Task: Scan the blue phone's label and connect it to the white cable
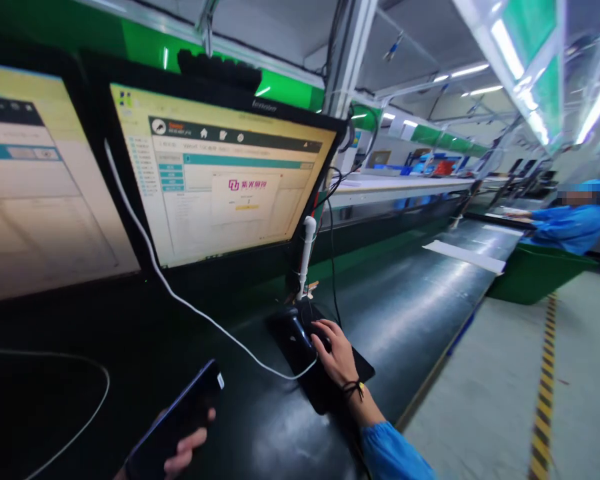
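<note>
The biggest thing is the long dark desk (395, 313). Two screens stand along its back side, probably tilted so the worker can read them. The right screen (230, 193) shows whole, though its small words are blurry; the left screen (30, 220) is cut off.

Near the desk's aisle edge lies a black pad (315, 393), likely put there to be easy for the right hand (336, 355) to reach. That hand is bent over the pad, with its fingertips beside a shiny black thing (296, 333). Nobody can tell if its grip is closed on anything, because the fingers hide what is under them.

The phone (175, 423) is in the left hand (187, 453), up in front of the desk's near side and well apart from the pad. The left grip is wrapped around it, fingers on one side, maybe to hold it safely on a slant. Most of that hand is behind the phone or cut off, and the phone's dark face is hard to make out.

Thinnest is the white cable (206, 315). Its end goes out of sight by the right thumb, so what it joins is hidden.
</note>
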A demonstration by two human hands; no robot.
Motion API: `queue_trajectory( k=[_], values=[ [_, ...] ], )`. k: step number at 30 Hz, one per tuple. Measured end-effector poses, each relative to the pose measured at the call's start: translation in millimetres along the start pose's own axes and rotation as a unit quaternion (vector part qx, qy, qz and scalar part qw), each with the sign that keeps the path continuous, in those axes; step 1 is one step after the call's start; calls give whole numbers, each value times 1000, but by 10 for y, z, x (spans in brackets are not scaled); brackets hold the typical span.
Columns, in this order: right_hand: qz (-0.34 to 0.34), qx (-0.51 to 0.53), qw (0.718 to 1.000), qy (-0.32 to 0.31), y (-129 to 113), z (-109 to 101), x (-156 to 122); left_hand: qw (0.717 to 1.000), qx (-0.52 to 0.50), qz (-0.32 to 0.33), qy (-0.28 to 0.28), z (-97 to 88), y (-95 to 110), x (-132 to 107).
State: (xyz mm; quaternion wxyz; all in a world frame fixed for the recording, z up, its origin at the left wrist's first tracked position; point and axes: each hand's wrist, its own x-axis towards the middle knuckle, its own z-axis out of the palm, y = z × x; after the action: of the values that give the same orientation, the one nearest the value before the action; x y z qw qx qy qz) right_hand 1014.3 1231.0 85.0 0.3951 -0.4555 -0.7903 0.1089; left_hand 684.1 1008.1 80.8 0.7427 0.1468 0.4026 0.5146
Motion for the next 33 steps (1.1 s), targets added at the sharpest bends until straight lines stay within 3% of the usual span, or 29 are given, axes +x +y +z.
queue_trajectory(
  k=[2,3,4,7,9,12,16,19,22,27,33],
  values=[
    [72,24,996,-44,-219,53,16,994,-74,-5,82,90,-3,-35],
    [113,38,990,-69,-327,86,43,982,-115,28,147,151,10,-46],
    [160,62,981,-90,-430,120,79,978,-110,10,176,213,27,-56],
    [307,179,921,-160,-686,201,178,971,-108,38,210,346,65,-79],
    [355,230,884,-201,-819,204,165,968,-106,67,218,361,73,-82],
    [345,323,856,-209,-1011,109,-33,962,-106,103,231,287,75,-49],
    [318,455,795,-243,-1353,-87,-474,950,-100,139,260,147,66,33],
    [328,439,768,-333,-1645,-138,-747,948,-100,144,264,100,54,61],
    [334,401,744,-418,-1864,-57,-899,948,-104,143,265,93,51,51],
    [322,394,741,-438,-2004,154,-952,951,-103,143,256,89,56,25],
    [319,390,742,-443,-2084,196,-933,953,-88,151,249,25,27,75]
  ],
)
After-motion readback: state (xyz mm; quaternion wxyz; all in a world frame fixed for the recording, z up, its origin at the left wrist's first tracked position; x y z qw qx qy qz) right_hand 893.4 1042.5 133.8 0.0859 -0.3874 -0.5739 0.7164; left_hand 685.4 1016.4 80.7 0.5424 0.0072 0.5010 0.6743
